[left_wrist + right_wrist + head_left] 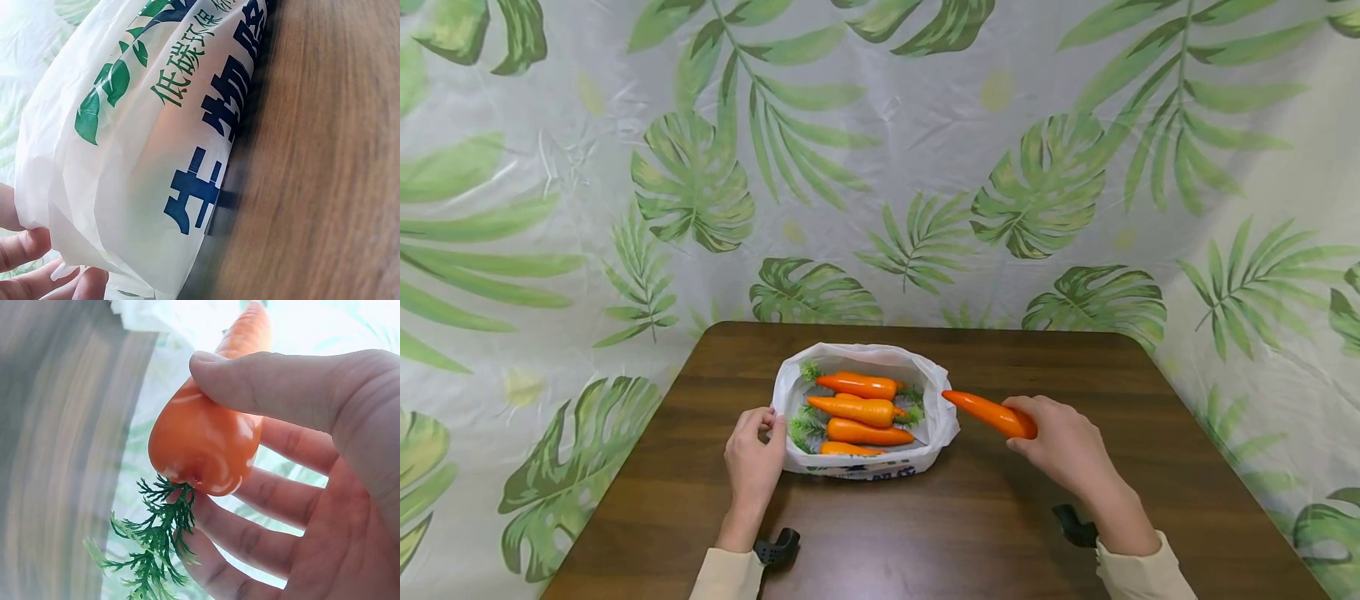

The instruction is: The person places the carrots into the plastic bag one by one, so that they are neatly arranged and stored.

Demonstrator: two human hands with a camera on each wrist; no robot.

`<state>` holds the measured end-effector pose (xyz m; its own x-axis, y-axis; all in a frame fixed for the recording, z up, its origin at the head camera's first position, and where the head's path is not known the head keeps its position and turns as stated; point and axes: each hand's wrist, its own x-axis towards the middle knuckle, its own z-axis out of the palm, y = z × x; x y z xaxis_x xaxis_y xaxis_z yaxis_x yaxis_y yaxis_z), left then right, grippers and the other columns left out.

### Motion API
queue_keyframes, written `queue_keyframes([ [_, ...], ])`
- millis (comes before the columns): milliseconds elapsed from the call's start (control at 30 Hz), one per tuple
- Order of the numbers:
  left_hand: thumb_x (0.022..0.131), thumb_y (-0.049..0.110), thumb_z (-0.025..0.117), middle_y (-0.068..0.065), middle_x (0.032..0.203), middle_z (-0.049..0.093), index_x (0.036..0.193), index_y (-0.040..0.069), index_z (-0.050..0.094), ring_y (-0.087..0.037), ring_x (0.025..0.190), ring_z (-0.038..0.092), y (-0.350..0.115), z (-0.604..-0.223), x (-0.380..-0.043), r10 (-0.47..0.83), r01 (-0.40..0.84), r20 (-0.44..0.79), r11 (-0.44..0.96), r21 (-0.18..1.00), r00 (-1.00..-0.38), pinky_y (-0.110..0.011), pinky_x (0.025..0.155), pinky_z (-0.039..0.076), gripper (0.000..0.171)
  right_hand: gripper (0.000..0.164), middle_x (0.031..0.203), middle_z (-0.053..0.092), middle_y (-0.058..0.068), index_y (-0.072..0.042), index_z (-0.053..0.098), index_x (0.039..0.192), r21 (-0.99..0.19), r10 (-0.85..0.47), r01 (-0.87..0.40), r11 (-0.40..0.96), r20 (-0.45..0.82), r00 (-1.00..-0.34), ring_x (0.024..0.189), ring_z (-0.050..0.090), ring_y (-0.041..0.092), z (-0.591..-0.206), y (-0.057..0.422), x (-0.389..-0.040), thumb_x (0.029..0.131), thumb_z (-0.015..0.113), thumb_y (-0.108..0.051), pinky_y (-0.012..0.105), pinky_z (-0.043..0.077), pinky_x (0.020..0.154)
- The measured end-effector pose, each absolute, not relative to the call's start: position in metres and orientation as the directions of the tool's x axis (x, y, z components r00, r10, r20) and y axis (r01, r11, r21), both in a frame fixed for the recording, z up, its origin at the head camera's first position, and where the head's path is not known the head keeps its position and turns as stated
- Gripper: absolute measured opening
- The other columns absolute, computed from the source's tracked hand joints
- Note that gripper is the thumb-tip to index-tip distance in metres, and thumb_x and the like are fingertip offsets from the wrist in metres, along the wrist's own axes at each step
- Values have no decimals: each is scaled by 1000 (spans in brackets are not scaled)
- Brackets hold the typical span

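A white plastic bag (pixel 946 425) stands on the table with its mouth wide and its rim folded outward. Several orange carrots (pixel 853 411) with green tops lie inside it. My left hand (pixel 756 454) pinches the bag's left rim between thumb and fingers; in the left wrist view the fingers (pixel 25 250) hold the thin plastic. To the right of the bag, my right hand (pixel 1063 442) grips one carrot (pixel 988 414) near its thick end, tip pointing left toward the rim. Its green leafy top (pixel 153 531) hangs by the fingers in the right wrist view.
The brown wooden table (pixel 887 533) has rounded back corners. Behind it hangs a pale sheet (pixel 925 150) with green leaf prints. Green and dark blue printing (pixel 194 187) marks the bag's near side. Black bands (pixel 778 547) sit at both wrists.
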<state>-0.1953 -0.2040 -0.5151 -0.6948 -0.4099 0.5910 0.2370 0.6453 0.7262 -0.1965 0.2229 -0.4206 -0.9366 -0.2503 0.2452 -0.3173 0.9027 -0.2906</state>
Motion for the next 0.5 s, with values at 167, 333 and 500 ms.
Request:
queue_keyframes([
  [167, 88, 12, 75, -4, 102, 70, 77, 11, 65, -22, 83, 66, -204, -513, -196, -407, 240, 596, 649, 722, -692, -40, 73, 46, 15, 50, 93, 65, -3, -24, 71, 120, -281, -268, -340, 897, 264, -926, 72, 55, 18, -414, 211, -200, 74, 90, -24, 37, 42, 56],
  [333, 88, 12, 75, -5, 102, 70, 77, 10, 65, -22, 83, 66, -204, -512, -196, -405, 240, 592, 646, 725, -697, -41, 72, 47, 15, 51, 93, 64, -3, -23, 71, 121, -276, -291, -363, 890, 271, -918, 71, 55, 17, -409, 199, -204, 74, 90, -24, 37, 42, 57],
  [500, 88, 12, 75, -5, 102, 70, 77, 10, 65, -22, 83, 66, -205, -514, -195, -405, 240, 587, 641, 729, -701, -41, 73, 47, 15, 51, 95, 65, -3, -22, 71, 120, -276, -318, -395, 876, 284, -904, 72, 55, 17, -404, 185, -207, 74, 90, -24, 37, 44, 59],
])
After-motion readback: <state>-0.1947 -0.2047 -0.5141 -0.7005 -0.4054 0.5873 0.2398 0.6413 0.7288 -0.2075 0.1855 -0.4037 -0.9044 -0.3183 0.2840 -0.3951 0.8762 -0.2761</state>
